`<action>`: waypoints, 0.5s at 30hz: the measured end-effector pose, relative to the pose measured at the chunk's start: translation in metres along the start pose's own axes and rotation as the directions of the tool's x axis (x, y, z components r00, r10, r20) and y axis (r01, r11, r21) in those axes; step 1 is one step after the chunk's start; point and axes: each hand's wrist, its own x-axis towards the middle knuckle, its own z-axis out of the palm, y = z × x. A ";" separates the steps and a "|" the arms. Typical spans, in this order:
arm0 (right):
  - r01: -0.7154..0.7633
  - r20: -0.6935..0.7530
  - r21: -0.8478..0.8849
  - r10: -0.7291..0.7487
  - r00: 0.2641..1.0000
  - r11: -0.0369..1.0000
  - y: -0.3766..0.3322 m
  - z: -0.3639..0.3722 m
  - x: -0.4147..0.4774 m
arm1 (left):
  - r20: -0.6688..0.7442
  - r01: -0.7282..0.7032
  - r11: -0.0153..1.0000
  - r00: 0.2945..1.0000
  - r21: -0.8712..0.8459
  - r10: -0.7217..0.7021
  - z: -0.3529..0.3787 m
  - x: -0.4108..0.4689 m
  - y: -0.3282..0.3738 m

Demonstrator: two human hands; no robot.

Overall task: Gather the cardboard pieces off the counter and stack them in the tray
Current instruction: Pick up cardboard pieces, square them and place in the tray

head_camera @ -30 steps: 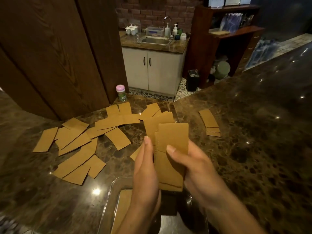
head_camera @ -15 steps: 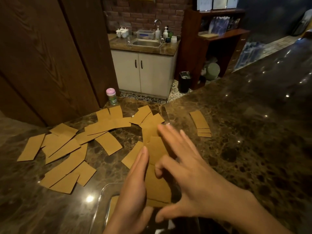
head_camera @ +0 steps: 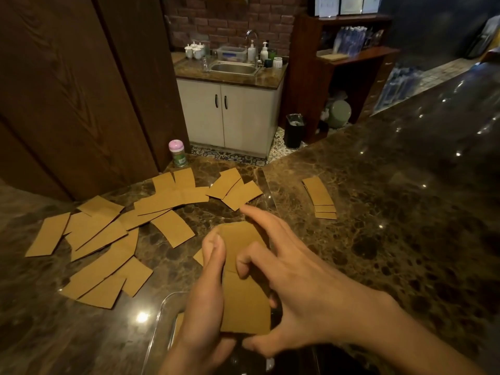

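Note:
Both hands hold a small stack of brown cardboard pieces (head_camera: 243,301) above the clear tray (head_camera: 158,328) at the counter's near edge. My left hand (head_camera: 205,301) presses the stack's left side, thumb up along it. My right hand (head_camera: 295,280) grips its right side and bottom corner, with fingers spread over the top. Several loose cardboard pieces (head_camera: 100,239) lie scattered over the left of the counter. A small neat pile of pieces (head_camera: 320,197) lies to the right. Part of one piece (head_camera: 178,323) shows inside the tray; my hands hide most of the tray.
The dark marble counter (head_camera: 378,239) runs in an L to the far right. A pink-lidded jar (head_camera: 177,152) stands at its back edge beside a wooden wall panel (head_camera: 67,104). Beyond are a sink cabinet (head_camera: 230,109) and a black bin (head_camera: 294,129).
The stack has come down closer to the tray. My right hand let go, spread its fingers and now closes round the stack's right side again. The view has shifted slightly.

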 end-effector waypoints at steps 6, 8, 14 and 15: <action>-0.010 -0.026 0.076 0.012 1.000 0.997 0.000 0.001 0.003 | 0.071 -0.012 1.000 0.997 0.016 0.011 -0.003 0.001 0.005; 0.017 -0.085 0.012 -0.016 0.996 1.000 0.006 0.005 0.003 | 0.070 -0.019 0.998 0.997 0.062 0.014 -0.005 0.001 0.005; -0.003 -0.094 0.038 0.007 0.996 0.999 0.010 0.016 0.001 | 0.052 0.025 0.991 0.998 0.129 -0.032 -0.009 0.001 0.006; 0.011 -0.102 0.022 -0.008 0.995 1.000 0.011 0.019 0.001 | 0.058 0.036 0.992 0.997 0.121 -0.043 -0.011 0.002 0.005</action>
